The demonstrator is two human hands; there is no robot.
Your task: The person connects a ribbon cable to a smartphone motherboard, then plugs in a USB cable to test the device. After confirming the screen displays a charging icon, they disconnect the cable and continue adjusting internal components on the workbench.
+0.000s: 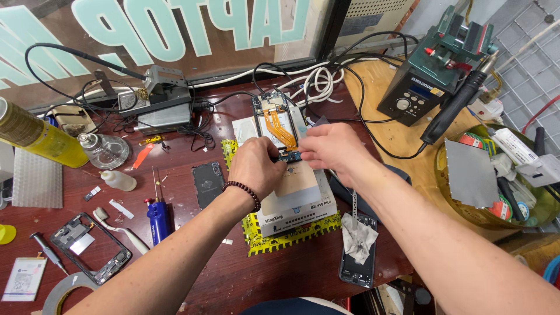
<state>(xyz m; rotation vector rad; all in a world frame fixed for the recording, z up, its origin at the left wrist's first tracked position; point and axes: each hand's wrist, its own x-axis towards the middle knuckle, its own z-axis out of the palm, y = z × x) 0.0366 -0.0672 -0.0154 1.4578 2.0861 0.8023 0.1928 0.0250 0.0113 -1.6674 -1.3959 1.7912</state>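
An opened phone (pixel 275 119) with orange flex cables lies face down on a white box-shaped pad (pixel 303 204) in the middle of the reddish workbench. My left hand (pixel 255 166), with a dark bead bracelet at the wrist, pinches at the phone's lower edge. My right hand (pixel 331 149) meets it from the right, fingertips on the same small blue board part (pixel 293 156). Whether either hand holds a tool is hidden by the fingers.
A black soldering station (pixel 417 87) with its handpiece stands at the right, beside a yellow-green bowl (pixel 461 216) of clutter. A yellow spray can (pixel 35 137), glass bottle (pixel 105 150), blue pen tool (pixel 157 219), phone frame (pixel 87 248) and another phone (pixel 357 256) with a crumpled wipe lie around.
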